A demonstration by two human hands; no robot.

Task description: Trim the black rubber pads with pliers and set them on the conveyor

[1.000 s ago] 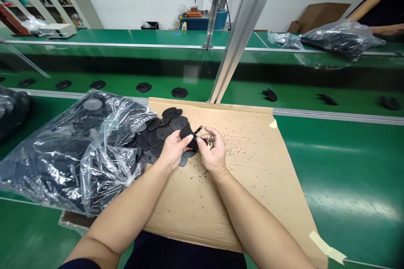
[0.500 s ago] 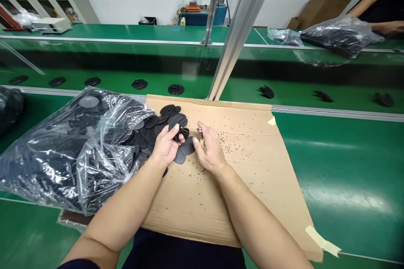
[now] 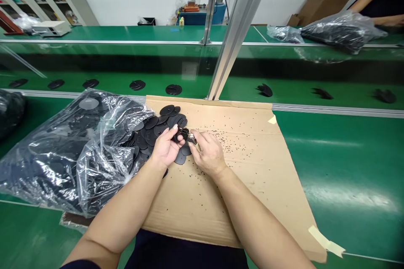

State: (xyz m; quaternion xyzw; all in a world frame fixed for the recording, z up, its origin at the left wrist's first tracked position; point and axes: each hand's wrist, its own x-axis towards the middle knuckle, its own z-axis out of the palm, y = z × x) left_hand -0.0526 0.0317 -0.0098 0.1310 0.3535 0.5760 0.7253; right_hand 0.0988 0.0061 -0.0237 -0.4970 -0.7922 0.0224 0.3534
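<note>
My left hand [image 3: 166, 148] is closed on a small black plastic disc [image 3: 182, 133], held just above a flat cardboard sheet [image 3: 240, 168]. My right hand [image 3: 206, 152] is closed round a small metal cutting tool [image 3: 193, 139] whose tip meets the disc. A pile of similar black discs [image 3: 154, 128] spills from a clear plastic bag [image 3: 75, 151] right beside my left hand. Tiny black trimmings [image 3: 230, 138] are scattered over the cardboard to the right of my hands.
Beyond the cardboard runs a green conveyor belt [image 3: 299, 84] carrying single black discs [image 3: 173, 89]. A slanted aluminium post [image 3: 233, 38] rises behind the cardboard. At the far right another person's arm [image 3: 372, 2] rests near a bag of black parts [image 3: 341, 33]. Another dark bag [image 3: 9, 109] lies far left.
The disc has turned in my left hand from flat-on to edge-on. My right hand has drawn in closer to it, and the tool's tip no longer sticks out above the disc.
</note>
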